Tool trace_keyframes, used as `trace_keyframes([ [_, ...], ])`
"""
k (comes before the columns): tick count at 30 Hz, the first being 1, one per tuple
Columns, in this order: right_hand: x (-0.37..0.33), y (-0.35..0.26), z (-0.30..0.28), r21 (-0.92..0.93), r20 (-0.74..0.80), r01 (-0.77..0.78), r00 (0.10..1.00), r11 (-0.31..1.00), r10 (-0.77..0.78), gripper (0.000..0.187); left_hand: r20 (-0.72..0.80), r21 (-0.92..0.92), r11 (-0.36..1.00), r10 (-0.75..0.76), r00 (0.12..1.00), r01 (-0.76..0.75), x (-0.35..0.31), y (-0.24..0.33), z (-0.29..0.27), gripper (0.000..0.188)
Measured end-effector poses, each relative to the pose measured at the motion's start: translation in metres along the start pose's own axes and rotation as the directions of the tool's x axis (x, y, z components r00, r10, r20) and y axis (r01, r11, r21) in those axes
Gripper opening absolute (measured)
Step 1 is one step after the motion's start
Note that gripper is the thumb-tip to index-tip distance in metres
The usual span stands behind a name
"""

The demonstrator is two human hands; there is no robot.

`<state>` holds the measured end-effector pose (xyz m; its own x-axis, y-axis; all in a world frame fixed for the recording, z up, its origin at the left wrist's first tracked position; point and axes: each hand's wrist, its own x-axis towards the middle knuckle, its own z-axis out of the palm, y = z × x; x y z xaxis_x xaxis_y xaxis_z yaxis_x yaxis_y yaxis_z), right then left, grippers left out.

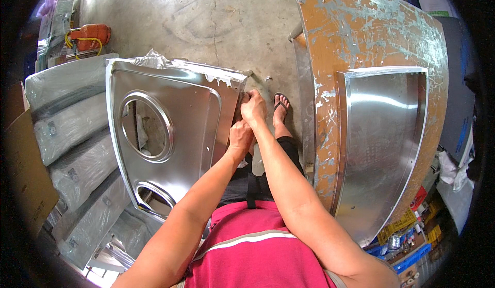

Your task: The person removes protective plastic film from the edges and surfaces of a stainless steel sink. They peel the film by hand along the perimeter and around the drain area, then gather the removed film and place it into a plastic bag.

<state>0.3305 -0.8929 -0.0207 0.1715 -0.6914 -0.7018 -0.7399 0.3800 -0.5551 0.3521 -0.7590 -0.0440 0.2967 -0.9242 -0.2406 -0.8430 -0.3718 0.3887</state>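
**Metal panel [193, 128], left hand [240, 137] and right hand [253, 108] at its right side**

Shiny panel lies to the person's left, two round openings in it, ragged whitish material [220, 75] along its far edge. Both hands close together by the panel's right edge: right hand farther out, left hand just beside the right wrist. Fingers curled on both; cannot tell what, if anything, they grip (fingertips largely hidden). On the right, a scratched brown tabletop [324, 56] bears a rimmed metal piece [381, 133]. Plastic-wrapped bundles [85, 177] left of the panel; orange-red cylinder [93, 34] beyond them. Concrete floor [242, 20] ahead.
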Motion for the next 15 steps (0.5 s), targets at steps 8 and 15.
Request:
trace_keyframes([
  [8,0.01,0.007,0.008,-0.023,0.006,-0.114,0.993,0.993,0.115,0.03,-0.009,0.083,0.99,0.117,0.993,-0.116,0.004,-0.004,0.002,0.006],
  [15,0.029,0.06,0.034,0.007,0.141,-0.185,0.973,0.983,0.182,0.033,0.244,0.268,0.946,0.115,0.963,-0.181,0.0,0.0,-0.003,0.012],
])
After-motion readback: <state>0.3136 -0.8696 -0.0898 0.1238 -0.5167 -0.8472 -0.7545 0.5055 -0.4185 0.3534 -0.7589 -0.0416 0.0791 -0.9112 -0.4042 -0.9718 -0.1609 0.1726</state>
